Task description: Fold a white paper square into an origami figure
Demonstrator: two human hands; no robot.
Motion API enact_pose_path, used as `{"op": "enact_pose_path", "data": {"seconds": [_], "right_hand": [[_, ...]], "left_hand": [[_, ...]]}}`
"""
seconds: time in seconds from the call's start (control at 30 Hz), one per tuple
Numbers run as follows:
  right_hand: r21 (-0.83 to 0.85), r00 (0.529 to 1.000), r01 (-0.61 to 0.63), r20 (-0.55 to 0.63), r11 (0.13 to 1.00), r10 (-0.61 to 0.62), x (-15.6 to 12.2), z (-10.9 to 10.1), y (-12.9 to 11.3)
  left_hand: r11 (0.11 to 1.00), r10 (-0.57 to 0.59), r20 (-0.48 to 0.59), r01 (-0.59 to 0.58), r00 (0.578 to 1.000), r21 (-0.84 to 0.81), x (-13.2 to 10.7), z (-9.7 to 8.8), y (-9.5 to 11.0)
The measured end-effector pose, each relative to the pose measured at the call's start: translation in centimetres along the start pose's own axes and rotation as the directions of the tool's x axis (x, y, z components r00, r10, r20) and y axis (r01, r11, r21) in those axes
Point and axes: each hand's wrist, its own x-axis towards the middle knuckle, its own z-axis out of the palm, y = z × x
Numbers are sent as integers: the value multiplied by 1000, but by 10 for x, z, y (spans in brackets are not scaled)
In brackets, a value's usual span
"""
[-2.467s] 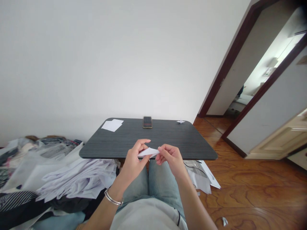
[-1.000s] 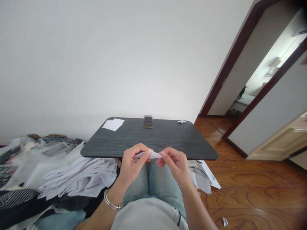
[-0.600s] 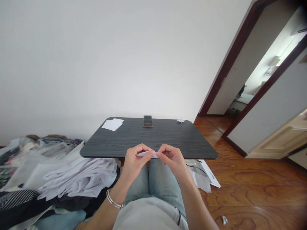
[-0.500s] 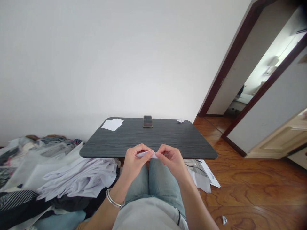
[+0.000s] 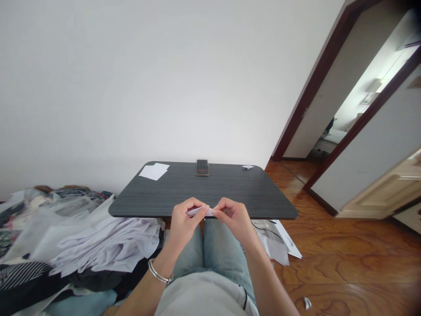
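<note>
Clearly, the folded paper (image 5: 195, 211) must weigh next to nothing; I'd judge it crisp but easy to crush, so a light pinch near each end suits it. It sits at the near edge of the table (image 5: 158, 197), pinched in the left hand (image 5: 183, 223), with the right hand (image 5: 237, 220) nipping its other end. From here, fingers cover much of it, and I can't make out its folds or underside.

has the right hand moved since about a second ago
Yes. Judged against the phone on the table, the right hand has shifted a little left, toward the left hand, with the folded paper pinched between its fingers.
</note>
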Motion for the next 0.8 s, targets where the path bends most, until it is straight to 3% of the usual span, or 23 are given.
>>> {"op": "enact_pose_path", "data": {"seconds": [0.27,0.63,0.8], "right_hand": [[159,997,-71,-23,985,76,3,-2,3],[172,987,-159,15,972,159,4,-2,7],[174,987,-150,-25,973,157,4,-1,8]], "left_hand": [[982,-115,-39,107,993,-157,6,-2,-6],[988,-101,-48,95,994,-124,7,-1,-7],[988,-98,-47,91,994,-128,7,-1,-9]]}}
